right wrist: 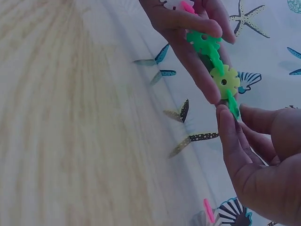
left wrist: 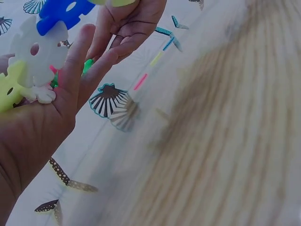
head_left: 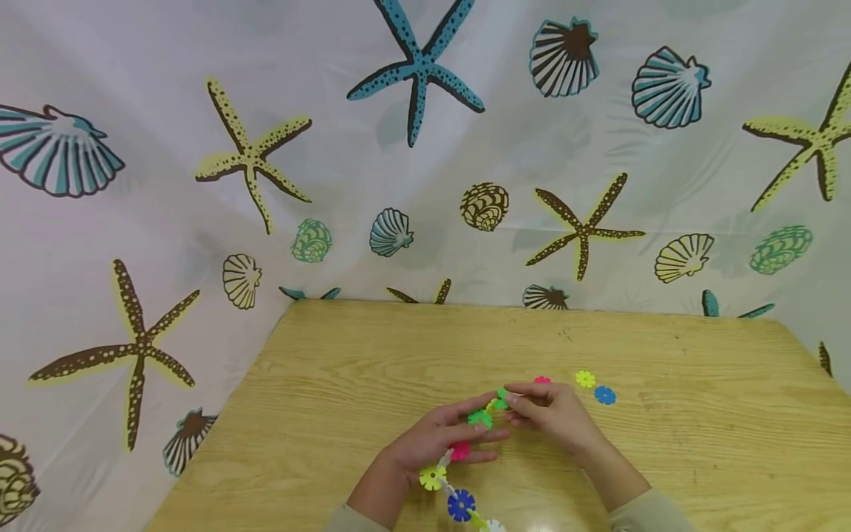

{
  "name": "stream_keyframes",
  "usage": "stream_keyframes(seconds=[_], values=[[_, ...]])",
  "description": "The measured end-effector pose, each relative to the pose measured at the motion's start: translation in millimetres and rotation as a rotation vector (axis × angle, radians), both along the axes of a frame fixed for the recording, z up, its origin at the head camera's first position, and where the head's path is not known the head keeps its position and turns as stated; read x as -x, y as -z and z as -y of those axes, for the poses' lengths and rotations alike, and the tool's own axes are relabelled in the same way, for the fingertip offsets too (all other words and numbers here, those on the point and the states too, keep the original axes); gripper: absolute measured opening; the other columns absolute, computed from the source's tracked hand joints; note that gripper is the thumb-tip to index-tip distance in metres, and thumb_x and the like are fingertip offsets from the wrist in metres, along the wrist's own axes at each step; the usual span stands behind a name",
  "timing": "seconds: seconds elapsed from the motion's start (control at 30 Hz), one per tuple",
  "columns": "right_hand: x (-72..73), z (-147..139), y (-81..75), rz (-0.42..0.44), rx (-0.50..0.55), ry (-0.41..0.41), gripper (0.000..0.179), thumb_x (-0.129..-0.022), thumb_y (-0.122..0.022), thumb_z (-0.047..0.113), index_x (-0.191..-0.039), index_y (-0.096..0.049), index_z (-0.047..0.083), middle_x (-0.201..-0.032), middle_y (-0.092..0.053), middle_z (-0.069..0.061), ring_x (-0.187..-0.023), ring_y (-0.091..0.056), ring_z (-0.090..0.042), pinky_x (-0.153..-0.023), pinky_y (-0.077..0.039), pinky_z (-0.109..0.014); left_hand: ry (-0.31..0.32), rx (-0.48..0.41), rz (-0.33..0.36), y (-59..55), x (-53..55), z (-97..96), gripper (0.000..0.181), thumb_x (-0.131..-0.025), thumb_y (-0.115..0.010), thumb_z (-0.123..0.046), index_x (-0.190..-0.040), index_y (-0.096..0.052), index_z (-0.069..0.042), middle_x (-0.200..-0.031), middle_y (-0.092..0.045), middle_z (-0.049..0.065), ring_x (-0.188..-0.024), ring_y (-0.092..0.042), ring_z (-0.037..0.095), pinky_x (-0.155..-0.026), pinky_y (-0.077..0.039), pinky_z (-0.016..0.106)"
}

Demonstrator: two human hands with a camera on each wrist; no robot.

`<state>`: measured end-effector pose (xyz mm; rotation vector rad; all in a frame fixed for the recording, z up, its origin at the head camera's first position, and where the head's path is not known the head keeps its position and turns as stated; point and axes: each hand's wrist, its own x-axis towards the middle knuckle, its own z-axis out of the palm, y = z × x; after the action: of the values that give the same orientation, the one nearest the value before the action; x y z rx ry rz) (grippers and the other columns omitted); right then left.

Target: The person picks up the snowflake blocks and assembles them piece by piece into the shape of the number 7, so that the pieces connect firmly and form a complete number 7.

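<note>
A chain of notched plastic discs runs across my left hand [head_left: 425, 442], whose thumb holds a green disc [head_left: 476, 420] against the fingers. My right hand [head_left: 561, 415] pinches the green disc [right wrist: 233, 105] at the chain's far end between thumb and fingertips. That end disc is slotted into a yellow disc [right wrist: 230, 85], close by the left fingertips. Toward me, the chain goes on through a pink disc [head_left: 460, 451], a yellow disc [head_left: 425, 482] and a dark blue disc [head_left: 453, 510]. White discs link some of them. In the left wrist view, a white disc [left wrist: 49, 49] hangs beside the palm.
Loose on the wooden table [head_left: 698, 414], beyond the right hand, lie a pink disc [head_left: 542, 380], a yellow disc [head_left: 585, 373] and a blue disc [head_left: 605, 400]. A cloth [head_left: 425, 266] printed with shells and starfish hangs along the table's back and sides.
</note>
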<state>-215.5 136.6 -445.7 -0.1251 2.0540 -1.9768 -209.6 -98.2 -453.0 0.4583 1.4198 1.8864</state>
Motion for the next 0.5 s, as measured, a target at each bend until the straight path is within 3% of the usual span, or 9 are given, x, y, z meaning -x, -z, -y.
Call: stream_keyframes(seconds=[0.2, 0.5], values=[[4.5, -8.6, 2.6, -0.003, -0.024, 0.057, 0.048, -0.097, -0.067, 0.02, -0.13, -0.058, -0.012, -0.116, -0.071, -0.017, -0.099, -0.073, -0.02, -0.089, -0.06, -0.031, -0.05, 0.0, 0.002, 0.5, 0.2, 1.0, 0.055, -0.105, -0.05, -0.013, -0.157, -0.033, -0.014, -0.164, -0.027, 0.013, -0.137, -0.051, 0.03, -0.105, -0.052, 0.041], [9.2, -22.5, 5.8, 0.005, -0.066, 0.14, 0.048, -0.093, -0.072, 0.014, -0.132, -0.058, -0.011, -0.122, -0.07, -0.02, -0.097, -0.071, -0.01, -0.088, -0.06, -0.028, -0.065, 0.01, 0.011, 0.5, 1.8, 2.9, 0.054, -0.105, -0.05, -0.014, -0.156, -0.036, -0.017, -0.166, -0.023, 0.011, -0.137, -0.051, 0.031, -0.105, -0.051, 0.042]])
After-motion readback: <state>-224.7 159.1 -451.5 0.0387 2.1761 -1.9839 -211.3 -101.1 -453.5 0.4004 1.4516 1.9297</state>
